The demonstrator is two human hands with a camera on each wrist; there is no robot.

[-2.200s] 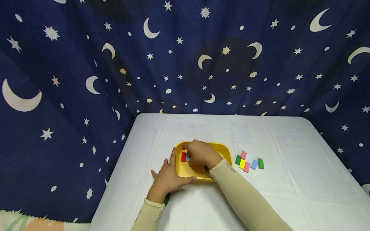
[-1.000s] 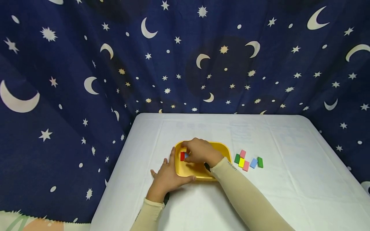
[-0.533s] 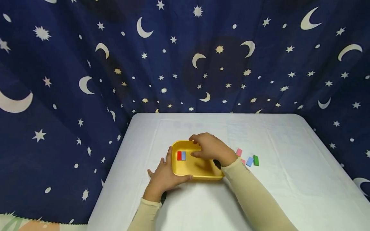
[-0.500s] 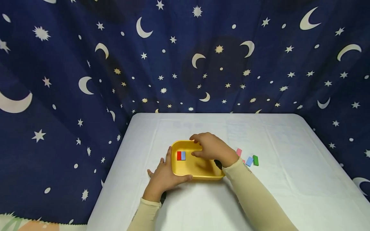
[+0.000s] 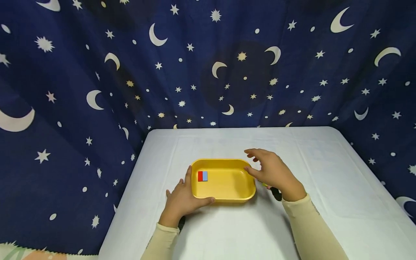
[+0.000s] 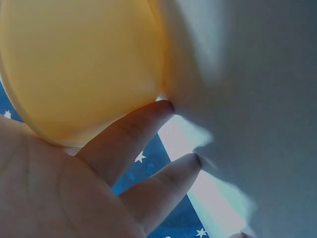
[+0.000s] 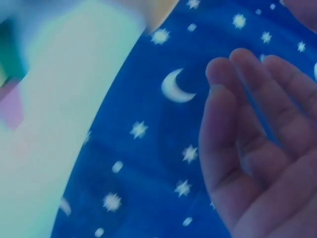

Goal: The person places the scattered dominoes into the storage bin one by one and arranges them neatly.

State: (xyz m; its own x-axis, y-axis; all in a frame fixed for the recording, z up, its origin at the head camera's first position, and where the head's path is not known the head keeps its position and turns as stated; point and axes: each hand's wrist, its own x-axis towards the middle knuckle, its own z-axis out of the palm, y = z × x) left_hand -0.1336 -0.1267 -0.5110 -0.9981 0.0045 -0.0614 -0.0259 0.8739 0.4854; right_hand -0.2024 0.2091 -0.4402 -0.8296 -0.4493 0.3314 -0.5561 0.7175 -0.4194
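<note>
A yellow tray (image 5: 229,182) lies on the white table. Inside it at the left, a red block (image 5: 200,176) and a light blue block (image 5: 205,176) lie flat, side by side and touching. My left hand (image 5: 180,202) rests on the tray's near left corner, thumb along the front rim; in the left wrist view its straight fingers (image 6: 133,131) touch the tray's outer wall. Over the tray's right edge hovers my right hand (image 5: 274,171), fingers loosely bent and holding nothing. It hides most of the loose blocks; a sliver of a yellow block (image 5: 264,184) shows beneath.
In the right wrist view, a green block (image 7: 11,49) and a pink block (image 7: 11,106) lie blurred on the table (image 7: 64,94). A dark blue curtain (image 5: 195,72) with moons and stars hangs behind and beside the table.
My right hand has left the light blue block beside the red one, risen out of the tray and moved right over the loose blocks. My left hand stays at the tray's corner.
</note>
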